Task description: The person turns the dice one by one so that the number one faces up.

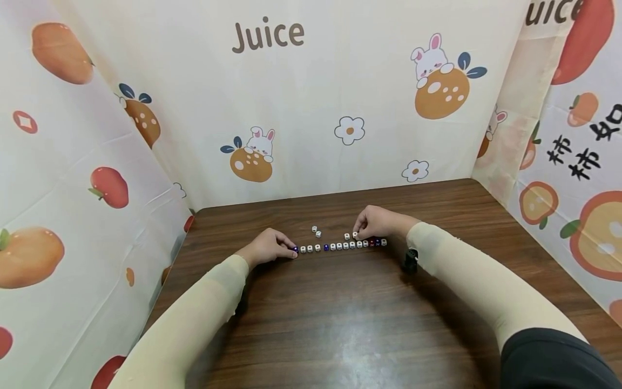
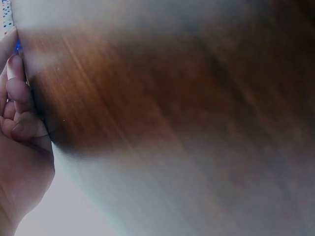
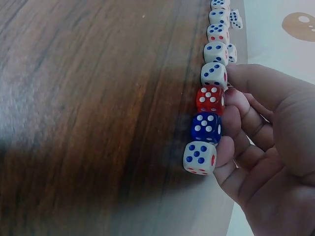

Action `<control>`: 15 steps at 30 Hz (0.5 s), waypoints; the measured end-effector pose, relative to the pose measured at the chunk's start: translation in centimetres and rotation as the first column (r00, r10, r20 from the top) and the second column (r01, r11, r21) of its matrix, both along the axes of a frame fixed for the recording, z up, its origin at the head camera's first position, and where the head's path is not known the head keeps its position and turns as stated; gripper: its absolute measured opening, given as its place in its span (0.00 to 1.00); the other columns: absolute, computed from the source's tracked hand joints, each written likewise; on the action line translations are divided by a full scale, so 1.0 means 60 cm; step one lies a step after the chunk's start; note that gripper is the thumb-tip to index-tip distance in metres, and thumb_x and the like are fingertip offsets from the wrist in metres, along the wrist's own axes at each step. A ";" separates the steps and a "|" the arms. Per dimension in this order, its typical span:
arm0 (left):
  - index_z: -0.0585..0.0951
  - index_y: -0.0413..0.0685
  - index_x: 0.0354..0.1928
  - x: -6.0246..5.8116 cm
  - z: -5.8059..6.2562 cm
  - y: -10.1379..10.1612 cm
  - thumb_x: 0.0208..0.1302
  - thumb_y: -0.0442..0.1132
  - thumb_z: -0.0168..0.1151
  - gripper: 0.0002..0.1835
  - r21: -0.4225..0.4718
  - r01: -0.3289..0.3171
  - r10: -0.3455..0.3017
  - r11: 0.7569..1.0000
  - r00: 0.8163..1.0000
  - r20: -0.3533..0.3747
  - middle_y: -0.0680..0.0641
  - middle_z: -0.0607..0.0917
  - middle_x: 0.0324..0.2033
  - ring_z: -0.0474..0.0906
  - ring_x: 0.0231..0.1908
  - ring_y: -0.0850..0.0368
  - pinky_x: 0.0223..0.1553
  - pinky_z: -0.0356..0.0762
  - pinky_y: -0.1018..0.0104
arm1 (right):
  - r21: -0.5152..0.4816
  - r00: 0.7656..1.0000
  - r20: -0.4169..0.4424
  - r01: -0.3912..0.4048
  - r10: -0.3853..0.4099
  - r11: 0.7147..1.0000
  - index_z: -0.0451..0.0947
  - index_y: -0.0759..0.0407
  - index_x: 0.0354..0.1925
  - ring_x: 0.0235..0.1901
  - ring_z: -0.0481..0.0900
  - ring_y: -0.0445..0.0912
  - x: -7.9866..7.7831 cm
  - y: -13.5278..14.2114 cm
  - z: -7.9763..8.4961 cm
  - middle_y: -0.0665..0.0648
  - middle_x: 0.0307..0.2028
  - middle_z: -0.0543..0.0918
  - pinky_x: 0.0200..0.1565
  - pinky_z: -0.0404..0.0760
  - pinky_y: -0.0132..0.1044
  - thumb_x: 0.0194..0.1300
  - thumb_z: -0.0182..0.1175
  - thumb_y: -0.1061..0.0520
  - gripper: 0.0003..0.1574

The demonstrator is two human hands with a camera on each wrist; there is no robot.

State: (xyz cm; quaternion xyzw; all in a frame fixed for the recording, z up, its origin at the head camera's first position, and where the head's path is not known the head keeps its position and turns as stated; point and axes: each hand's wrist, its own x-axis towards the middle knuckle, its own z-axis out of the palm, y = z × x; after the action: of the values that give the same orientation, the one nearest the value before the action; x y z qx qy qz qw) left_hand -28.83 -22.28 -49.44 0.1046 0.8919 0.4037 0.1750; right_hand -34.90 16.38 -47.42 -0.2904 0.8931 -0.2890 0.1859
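Note:
A row of small dice [image 1: 339, 246] runs left to right across the table, mostly white with a few blue and red ones. At its left end, my left hand [image 1: 269, 247] pinches a blue die [image 1: 295, 249] between thumb and fingertips; the left wrist view shows only a sliver of that die [image 2: 18, 46]. Just behind the row's right part, my right hand [image 1: 381, 221] pinches a white die [image 1: 355, 235], mostly hidden in the right wrist view. There its fingers [image 3: 232, 118] lie beside a red die [image 3: 210, 99], a blue die [image 3: 206, 127] and a white end die [image 3: 199, 158].
Behind the row, two loose white dice [image 1: 316, 232] lie near the middle, and another white die [image 1: 347, 236] sits left of my right hand. The brown wooden table [image 1: 330, 324] meets a printed cloth backdrop [image 1: 311, 97] at the back and sides.

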 end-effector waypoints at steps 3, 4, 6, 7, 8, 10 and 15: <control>0.97 0.45 0.47 0.002 0.001 0.000 0.65 0.40 0.86 0.12 0.002 0.003 -0.003 1.000 1.000 -0.005 0.55 0.90 0.29 0.74 0.28 0.63 0.31 0.73 0.68 | 0.002 1.000 -0.004 0.001 -0.001 1.000 0.96 0.58 0.42 0.33 0.84 0.36 -0.001 -0.002 -0.004 0.50 0.34 0.95 0.41 0.84 0.33 0.70 0.76 0.62 0.04; 0.97 0.45 0.47 0.003 0.002 0.000 0.65 0.40 0.86 0.12 0.003 0.004 -0.004 1.000 1.000 -0.008 0.55 0.90 0.30 0.74 0.28 0.63 0.31 0.74 0.68 | 0.005 1.000 -0.003 0.004 -0.004 1.000 0.97 0.58 0.42 0.33 0.84 0.36 -0.002 -0.002 -0.006 0.50 0.34 0.95 0.42 0.84 0.32 0.70 0.76 0.62 0.04; 0.97 0.44 0.47 0.004 0.002 0.001 0.65 0.40 0.86 0.12 0.004 0.004 -0.004 1.000 1.000 -0.011 0.54 0.90 0.30 0.74 0.28 0.62 0.31 0.74 0.68 | 0.007 1.000 -0.010 0.005 -0.005 1.000 0.97 0.58 0.43 0.32 0.84 0.36 -0.002 -0.003 -0.007 0.50 0.35 0.96 0.42 0.84 0.32 0.70 0.77 0.61 0.04; 0.97 0.44 0.47 0.004 0.003 0.001 0.65 0.40 0.86 0.12 0.005 0.005 -0.005 1.000 1.000 -0.014 0.54 0.90 0.31 0.75 0.29 0.62 0.32 0.74 0.68 | 0.008 1.000 -0.013 0.007 -0.007 1.000 0.97 0.57 0.43 0.32 0.84 0.36 -0.002 -0.003 -0.007 0.50 0.35 0.96 0.42 0.84 0.32 0.71 0.77 0.61 0.04; 0.97 0.44 0.47 0.004 0.003 0.001 0.65 0.40 0.86 0.12 0.005 0.006 -0.006 1.000 1.000 -0.017 0.53 0.91 0.31 0.75 0.29 0.62 0.32 0.75 0.67 | 0.007 1.000 -0.015 0.008 -0.008 1.000 0.97 0.58 0.43 0.33 0.84 0.36 -0.002 -0.004 -0.007 0.50 0.35 0.96 0.42 0.84 0.32 0.70 0.77 0.61 0.04; 0.97 0.44 0.47 0.004 0.003 0.001 0.65 0.40 0.86 0.12 0.003 0.006 -0.006 1.000 1.000 -0.020 0.53 0.91 0.32 0.76 0.30 0.62 0.33 0.75 0.67 | 0.007 1.000 -0.014 0.012 -0.012 1.000 0.97 0.58 0.44 0.33 0.85 0.36 -0.001 -0.005 -0.006 0.50 0.35 0.96 0.42 0.85 0.32 0.71 0.77 0.61 0.05; 0.97 0.45 0.47 0.001 0.003 -0.001 0.65 0.40 0.87 0.12 0.000 0.001 -0.001 1.000 1.000 -0.015 0.54 0.91 0.31 0.75 0.29 0.63 0.33 0.74 0.68 | 0.007 1.000 -0.007 0.018 -0.018 1.000 0.97 0.58 0.45 0.33 0.85 0.36 0.000 -0.006 -0.003 0.50 0.36 0.96 0.42 0.85 0.32 0.71 0.77 0.61 0.05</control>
State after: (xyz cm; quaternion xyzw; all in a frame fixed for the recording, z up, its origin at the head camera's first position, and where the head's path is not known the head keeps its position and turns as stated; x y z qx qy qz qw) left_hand -28.78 -22.36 -49.28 0.1082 0.8931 0.4029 0.1684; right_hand -34.89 16.04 -47.62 -0.2829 0.8973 -0.2863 0.1811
